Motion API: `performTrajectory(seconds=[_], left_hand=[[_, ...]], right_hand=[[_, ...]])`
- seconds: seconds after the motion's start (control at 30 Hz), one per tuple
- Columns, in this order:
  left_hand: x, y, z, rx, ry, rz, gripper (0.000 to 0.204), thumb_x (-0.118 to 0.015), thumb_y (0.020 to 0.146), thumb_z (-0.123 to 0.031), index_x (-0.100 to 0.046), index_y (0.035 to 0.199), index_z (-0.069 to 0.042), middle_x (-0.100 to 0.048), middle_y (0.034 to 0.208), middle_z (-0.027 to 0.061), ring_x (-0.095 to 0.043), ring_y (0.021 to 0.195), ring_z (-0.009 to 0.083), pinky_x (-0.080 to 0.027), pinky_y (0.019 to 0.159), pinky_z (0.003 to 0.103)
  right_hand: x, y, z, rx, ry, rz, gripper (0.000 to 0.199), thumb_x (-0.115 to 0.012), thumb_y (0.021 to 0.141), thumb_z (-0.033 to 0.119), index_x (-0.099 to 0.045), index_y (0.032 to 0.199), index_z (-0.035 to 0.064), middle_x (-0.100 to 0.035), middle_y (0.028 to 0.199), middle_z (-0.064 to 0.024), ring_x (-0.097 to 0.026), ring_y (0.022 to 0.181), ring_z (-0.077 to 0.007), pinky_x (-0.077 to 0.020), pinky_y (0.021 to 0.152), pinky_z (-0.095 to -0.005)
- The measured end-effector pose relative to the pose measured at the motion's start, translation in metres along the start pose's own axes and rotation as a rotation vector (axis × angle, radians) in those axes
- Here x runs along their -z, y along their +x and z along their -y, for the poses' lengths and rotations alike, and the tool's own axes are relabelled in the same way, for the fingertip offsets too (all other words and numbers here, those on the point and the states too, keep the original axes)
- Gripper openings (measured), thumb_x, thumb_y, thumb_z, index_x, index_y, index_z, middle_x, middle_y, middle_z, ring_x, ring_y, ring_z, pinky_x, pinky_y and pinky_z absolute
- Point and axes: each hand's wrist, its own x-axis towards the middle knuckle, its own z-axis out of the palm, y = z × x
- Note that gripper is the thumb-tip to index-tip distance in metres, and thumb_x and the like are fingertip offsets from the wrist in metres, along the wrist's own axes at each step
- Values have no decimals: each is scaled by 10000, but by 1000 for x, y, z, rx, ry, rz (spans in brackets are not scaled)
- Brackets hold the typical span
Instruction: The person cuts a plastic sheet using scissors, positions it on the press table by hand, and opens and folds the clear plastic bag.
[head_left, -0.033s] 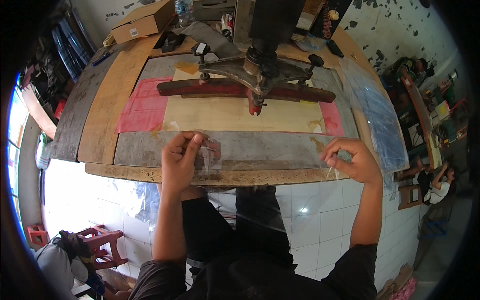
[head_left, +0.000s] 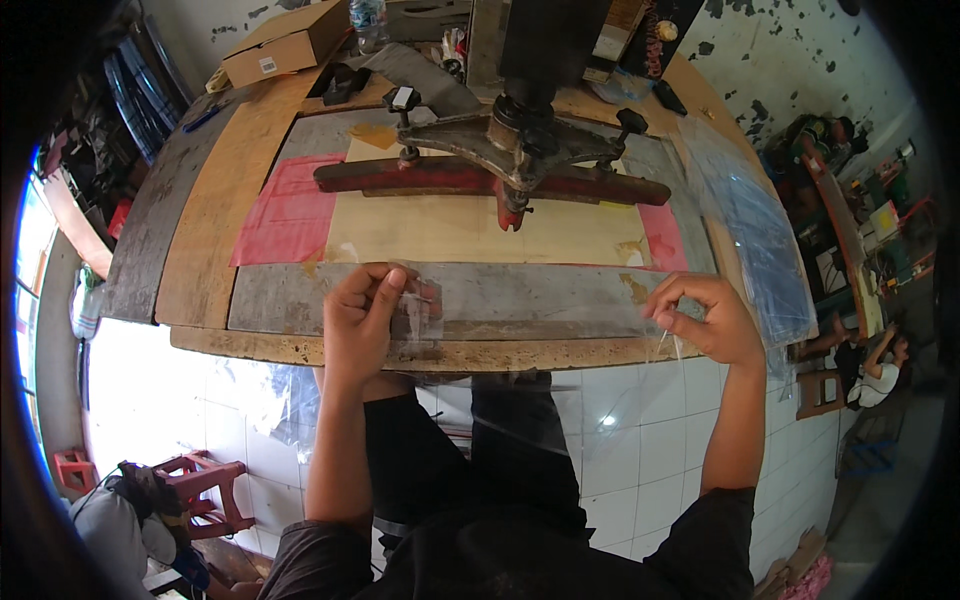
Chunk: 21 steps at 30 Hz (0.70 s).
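A clear plastic sheet (head_left: 520, 335) stretches between my two hands, in front of the table's near edge, and hangs down over my legs. My left hand (head_left: 368, 310) is closed on its left end, thumb against the bent fingers. At the right end my right hand (head_left: 705, 315) pinches the film between thumb and fingertips. Beyond both hands stands a press with a red bar (head_left: 420, 175) held over a cream-coloured pad (head_left: 470, 228). Pink tape (head_left: 290, 208) covers the pad's left end. The film is so transparent that its outline is hard to follow.
A stack of clear plastic sheets (head_left: 755, 240) lies at the table's right side. A cardboard box (head_left: 285, 45) and a water bottle (head_left: 368, 22) stand at the back left. Red stools (head_left: 205, 490) are on the floor at lower left. Other people sit at both sides.
My right hand has shifted very slightly, and the film's folds beneath it catch the light differently. My left hand and the press look the same.
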Motion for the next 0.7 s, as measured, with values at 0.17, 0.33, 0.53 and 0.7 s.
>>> performTrajectory(seconds=[0.17, 0.33, 0.53, 0.7], left_hand=[[-3, -1, -2, 10, -44, -21, 275, -586, 1120, -193, -663, 1077, 68, -776, 909, 166, -757, 795, 181, -605, 703, 285], [0, 0, -5, 37, 17, -25, 267, -585, 1119, -183, -682, 1085, 64, -763, 900, 120, -742, 811, 153, -591, 702, 275], [-3, -2, -9, 22, 8, -73, 249, -627, 1096, -169, -722, 1071, 60, -781, 870, 80, -719, 781, 103, -548, 708, 236], [-4, -2, -13, 39, 102, -66, 264, -639, 1099, -202, -725, 1036, 40, -686, 898, -20, -566, 812, 30, -438, 738, 199]], right_hand=[[-5, 3, 9, -29, -11, -133, 58, -765, 933, 35, -738, 944, -14, -778, 961, -87, -669, 854, -134, -518, 791, -293], [-10, 1, 7, -38, 89, -233, 68, -757, 947, 41, -741, 952, -24, -771, 914, -82, -671, 822, -127, -508, 775, -289], [-12, 2, 12, -97, 74, -297, 78, -753, 961, 35, -734, 988, -35, -760, 890, -89, -686, 761, -130, -516, 739, -278], [-12, 0, 10, -88, 141, -356, 73, -725, 987, 19, -724, 1033, -37, -756, 908, -93, -688, 769, -121, -543, 738, -259]])
